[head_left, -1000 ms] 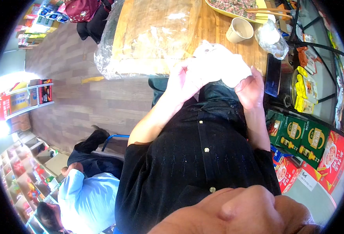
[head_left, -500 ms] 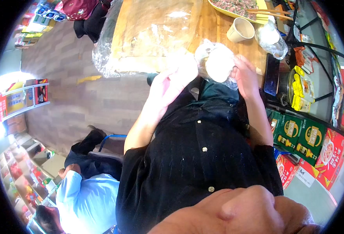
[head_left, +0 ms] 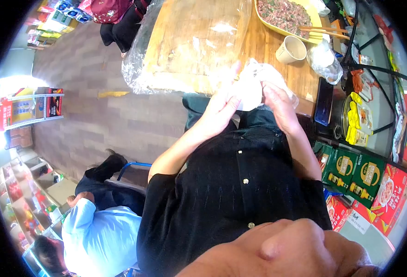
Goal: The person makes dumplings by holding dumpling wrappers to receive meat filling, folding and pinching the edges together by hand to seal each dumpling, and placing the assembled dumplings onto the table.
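Over the near edge of the wooden table, my left hand [head_left: 223, 107] holds a thin white round sheet [head_left: 248, 93], perhaps dough, by its left side. My right hand [head_left: 279, 105] pinches the same sheet at its right side. Glare washes out the sheet's detail. Just behind it is a clear plastic bag [head_left: 269, 70] with white contents, partly hidden by the sheet and my right hand. Farther back on the table [head_left: 259, 44] are a paper cup [head_left: 291, 50] and a yellow tray [head_left: 317, 21] of minced filling, with chopsticks [head_left: 325, 31] resting across its edge.
Clear plastic film [head_left: 136, 69] covers the table's left part. To the right lie another plastic bag [head_left: 325, 62], a dark phone-like slab [head_left: 323, 101], a pot and packets on a rack. One person in light blue [head_left: 104, 235] sits lower left; another's dark legs show upper left.
My hands were apart half a second ago, the left with a white sheet, the right at the bagged white rounds. They have come together on one sheet. The whole view has shifted slightly.
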{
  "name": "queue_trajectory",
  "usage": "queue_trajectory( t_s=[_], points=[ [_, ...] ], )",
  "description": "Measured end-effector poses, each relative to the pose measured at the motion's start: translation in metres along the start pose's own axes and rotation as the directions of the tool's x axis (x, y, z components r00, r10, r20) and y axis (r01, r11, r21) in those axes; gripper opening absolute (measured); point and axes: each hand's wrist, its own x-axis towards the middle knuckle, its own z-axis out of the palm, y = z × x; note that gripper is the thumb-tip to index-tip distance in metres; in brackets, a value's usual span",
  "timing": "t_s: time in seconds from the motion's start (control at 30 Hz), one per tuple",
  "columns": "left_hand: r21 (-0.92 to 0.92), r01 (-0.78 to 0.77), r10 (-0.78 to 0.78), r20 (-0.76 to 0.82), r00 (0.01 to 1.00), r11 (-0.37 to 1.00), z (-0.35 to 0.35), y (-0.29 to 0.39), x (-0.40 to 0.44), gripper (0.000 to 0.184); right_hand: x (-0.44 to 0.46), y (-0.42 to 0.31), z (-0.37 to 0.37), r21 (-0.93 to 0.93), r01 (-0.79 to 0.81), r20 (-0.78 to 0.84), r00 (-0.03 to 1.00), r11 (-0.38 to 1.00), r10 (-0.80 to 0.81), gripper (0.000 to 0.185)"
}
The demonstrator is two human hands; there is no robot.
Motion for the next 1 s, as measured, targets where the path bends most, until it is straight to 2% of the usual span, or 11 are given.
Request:
queue_trajectory(
  t_s=[0.07, 0.23, 0.4, 0.47, 0.6, 0.67, 0.73, 0.8, 0.87, 0.93, 1.0],
  points=[
    [0.181, -0.084, 0.07, 0.084, 0.994, 0.98, -0.001, 0.004, 0.003, 0.065, 0.005, 0.002, 0.005, -0.033, 0.012, 0.097, 0.995, 0.999, -0.009, 0.023],
    [0.115, -0.009, 0.008, 0.004, 1.0, 0.993, -0.004, 0.008, 0.001, 0.062, 0.001, -0.01, 0.016, -0.078, 0.153, -0.04, 0.987, 0.985, -0.157, 0.017],
    [-0.188, 0.079, -0.081, -0.005, 0.997, 0.979, -0.004, 0.007, 0.0, 0.057, -0.006, -0.027, 0.025, -0.199, 0.21, -0.005, 0.976, 0.957, -0.215, 0.009],
    [-0.224, 0.113, -0.124, -0.034, 0.992, 0.968, -0.009, -0.001, -0.004, 0.057, -0.003, -0.024, 0.017, -0.463, 0.24, 0.026, 0.966, 0.853, -0.257, 0.009],
    [-0.518, 0.178, -0.266, -0.1, 0.959, 0.837, -0.022, -0.013, 0.0, 0.058, -0.003, -0.055, 0.04, -0.387, 0.188, 0.164, 0.977, 0.903, -0.134, 0.013],
    [-0.692, 0.238, -0.267, 0.067, 0.961, 0.682, -0.025, -0.03, 0.004, 0.07, -0.007, -0.064, 0.051, -0.326, 0.092, 0.331, 0.944, 0.941, 0.022, 0.018],
    [-0.838, 0.389, -0.275, 0.299, 0.914, 0.383, -0.017, -0.017, 0.004, 0.075, -0.01, -0.075, 0.062, -0.49, 0.096, 0.404, 0.905, 0.866, 0.129, 0.014],
    [-0.841, 0.431, -0.212, 0.379, 0.901, 0.327, -0.015, -0.013, 0.0, 0.075, -0.003, -0.08, 0.064, -0.712, 0.285, 0.424, 0.903, 0.641, 0.07, 0.019],
    [-0.85, 0.514, -0.241, 0.478, 0.845, 0.118, -0.017, -0.026, -0.008, 0.073, 0.001, -0.087, 0.066, -0.779, 0.26, 0.38, 0.919, 0.57, 0.1, 0.021],
    [-0.856, 0.492, -0.277, 0.439, 0.855, 0.159, -0.012, -0.019, -0.012, 0.067, 0.005, -0.088, 0.062, -0.837, 0.234, 0.337, 0.933, 0.496, 0.129, 0.023],
    [-0.824, 0.518, -0.271, 0.457, 0.847, 0.229, -0.01, -0.021, -0.015, 0.056, 0.009, -0.074, 0.048, -0.833, 0.436, 0.446, 0.893, 0.342, -0.052, 0.022]
  ],
)
